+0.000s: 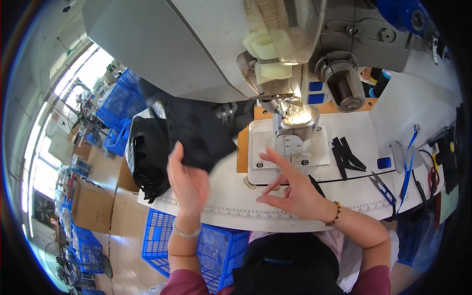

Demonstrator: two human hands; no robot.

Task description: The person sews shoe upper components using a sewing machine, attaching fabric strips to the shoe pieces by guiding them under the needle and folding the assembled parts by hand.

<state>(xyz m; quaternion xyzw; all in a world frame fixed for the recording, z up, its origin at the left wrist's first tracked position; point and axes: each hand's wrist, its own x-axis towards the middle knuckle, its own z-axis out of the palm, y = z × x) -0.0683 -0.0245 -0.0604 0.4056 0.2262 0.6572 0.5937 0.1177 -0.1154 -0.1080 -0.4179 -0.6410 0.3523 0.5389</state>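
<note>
My left hand (189,189) is turned palm up at the left part of the sewing table, with its thumb along the edge of a black piece of fabric (201,135). Its other fingers go out of sight under the fabric, whose near corner is blurred. In front of the sewing machine's presser foot (291,146), my right hand (297,194) hovers over the table with fingers apart and nothing in them. A narrow black strip (316,186) lies partly behind that hand. Several black fabric strips (346,157) are piled to the right of the needle plate (263,152).
Dark bundled material (147,162) stands at the table's left end. Blue-handled thread snips (384,192) and a blue cord (407,172) are at the right. A ruler tape (236,212) follows the front edge. A blue crate (221,253) sits below, and the machine head (162,44) overhangs the far side.
</note>
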